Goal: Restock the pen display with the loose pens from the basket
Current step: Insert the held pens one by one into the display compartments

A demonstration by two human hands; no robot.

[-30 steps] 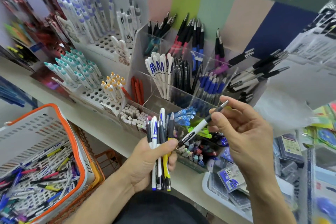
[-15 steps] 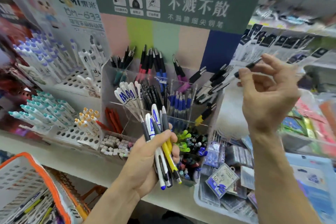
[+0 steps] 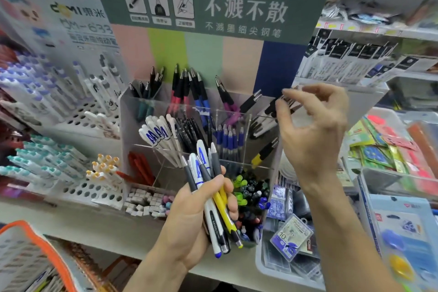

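Currently, the bundle of pens stands near-upright in the left hand, fingers curled round it, tips pointing down. At least six are visible: grey, white-blue and yellow barrels. Behind it is the clear pen display. The right hand pinches a blurred black pen at the upper right compartment. One orange-rimmed basket sits lower left.

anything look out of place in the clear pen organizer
One yellow-and-black pen lies alone, slanted, in the organizer's right-hand compartment, while the neighbouring sections hold matching groups. Nothing looks spilled or damaged.
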